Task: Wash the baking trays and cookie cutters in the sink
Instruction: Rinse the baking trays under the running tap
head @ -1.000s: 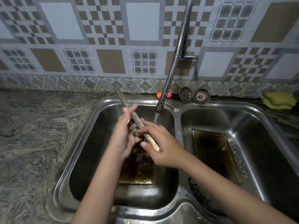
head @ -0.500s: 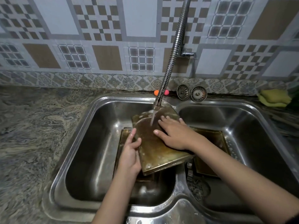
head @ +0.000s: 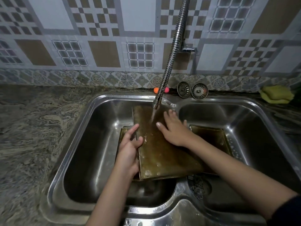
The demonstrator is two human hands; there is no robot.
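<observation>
Wall [head: 140, 17]: patterned tiles in white, grey and tan behind the counter; a floral border strip runs along its foot
Counter [head: 32, 128]: mottled grey stone, wrapping the left and rear of the basins
Sink [head: 175, 207]: stainless steel with two bowls side by side; wet along the front rim and the divider
Faucet [head: 172, 54]: a ribbed flexible metal hose coming down from the wall at a slant; its nozzle hangs over the rear of the left bowl; water runs from it
Held tray [head: 162, 154]: brownish, stained, flat baking tray, tilted across the divider between the bowls with its far end under the stream; beads of water on its surface; it lies between the two hands
Left hand [head: 130, 147]: grips the tray's left edge, thumb on top, fingers wrapped round the rim
Right hand [head: 174, 129]: laid flat on the tray's upper right part, fingers straight and spread, just beside the falling water
Second tray [head: 215, 137]: lies in the right bowl, partly covered by the held tray and the right forearm
Third tray [head: 123, 132]: only a corner shows in the left bowl, under the held one
Sponge [head: 276, 94]: yellow-green, on the rear ledge at far right
Strainers [head: 192, 91]: two round metal ones leaning against the wall behind the divider
Cookie cutter [head: 197, 186]: a thin metal outline near the right bowl's drain; its shape is hard to tell
</observation>
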